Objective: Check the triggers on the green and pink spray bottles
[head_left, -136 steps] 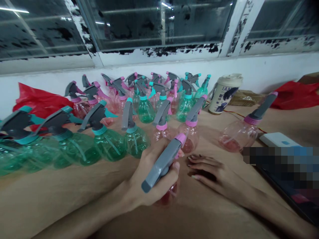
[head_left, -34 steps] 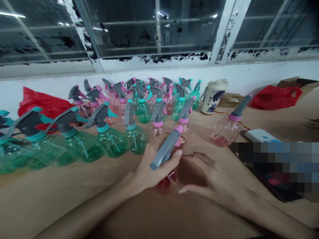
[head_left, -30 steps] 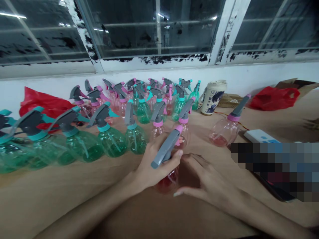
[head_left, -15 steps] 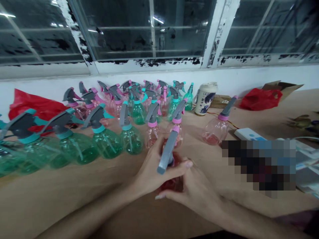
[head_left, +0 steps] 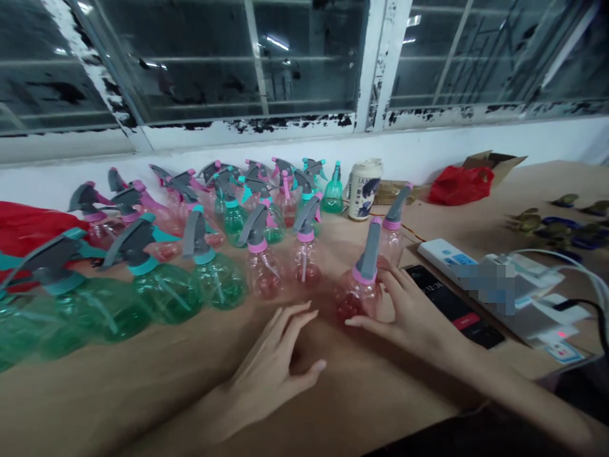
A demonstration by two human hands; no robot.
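A pink spray bottle (head_left: 356, 298) with a grey spray head and pink collar stands on the table, tilted a little. My right hand (head_left: 404, 311) grips its lower body from the right, thumb in front. To the left, my left hand (head_left: 278, 362) is apart from it, fingers spread and holding nothing. Just behind the held bottle is another pink spray bottle (head_left: 391, 238). Two more stand farther left: a pink spray bottle (head_left: 306, 254) and a pink spray bottle (head_left: 264, 270). Beside them comes a green spray bottle (head_left: 219, 279) with a turquoise collar.
Several green and pink spray bottles fill the left and back. A paper cup (head_left: 365, 190) stands near the wall. On the right lie a phone (head_left: 451, 308), a white power strip (head_left: 442, 254) with cables, and a red plastic bag (head_left: 461, 185). Another red bag (head_left: 33, 231) is far left.
My left hand has let go of the pink spray bottle and opened. My right hand has carried that bottle to the right and away from me. The view has turned right.
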